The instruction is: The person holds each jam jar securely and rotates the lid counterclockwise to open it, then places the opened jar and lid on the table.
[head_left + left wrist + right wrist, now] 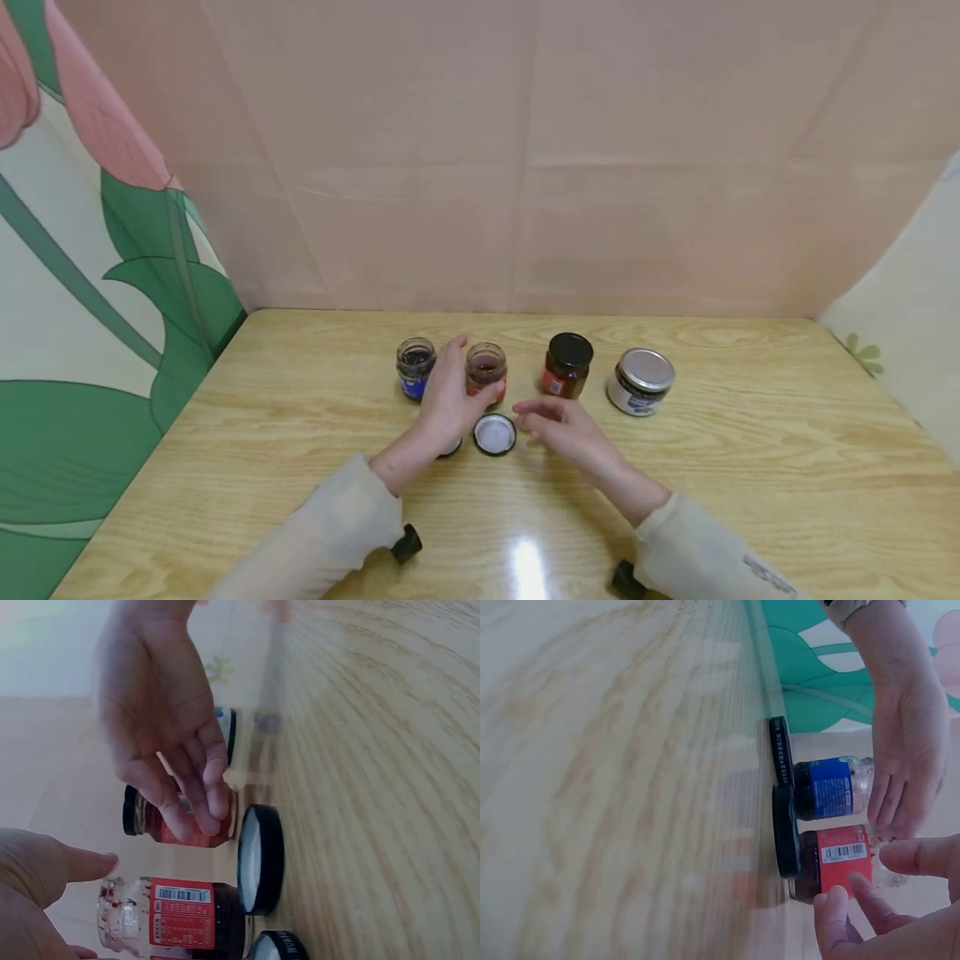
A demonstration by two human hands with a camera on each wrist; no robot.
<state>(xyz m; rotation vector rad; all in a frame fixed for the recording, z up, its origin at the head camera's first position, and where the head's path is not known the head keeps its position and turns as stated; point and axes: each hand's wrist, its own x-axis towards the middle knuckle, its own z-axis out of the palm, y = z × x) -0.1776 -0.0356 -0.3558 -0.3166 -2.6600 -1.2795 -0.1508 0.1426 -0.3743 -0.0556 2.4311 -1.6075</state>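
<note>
My left hand (444, 402) reaches over an open glass jar with a red label (486, 365), fingers straight along its left side. The thumb (94, 864) points across near the jar's rim. Dark contents fill the lower part of this jar, and smears mark its glass. My right hand (566, 429) hovers to the right of an upturned black-rimmed lid (495, 434), its fingers loosely bent with nothing between them. Another lid (452, 448) is mostly hidden under my left wrist. Left of my left hand stands an open jar with a blue label (832, 786).
A closed dark-red jar with a black lid (568, 358) stands behind my right hand. Farther right is a squat jar with a silvery lid (642, 383) and a white label. The wooden table (750, 467) ends at a pinkish backdrop (517, 208).
</note>
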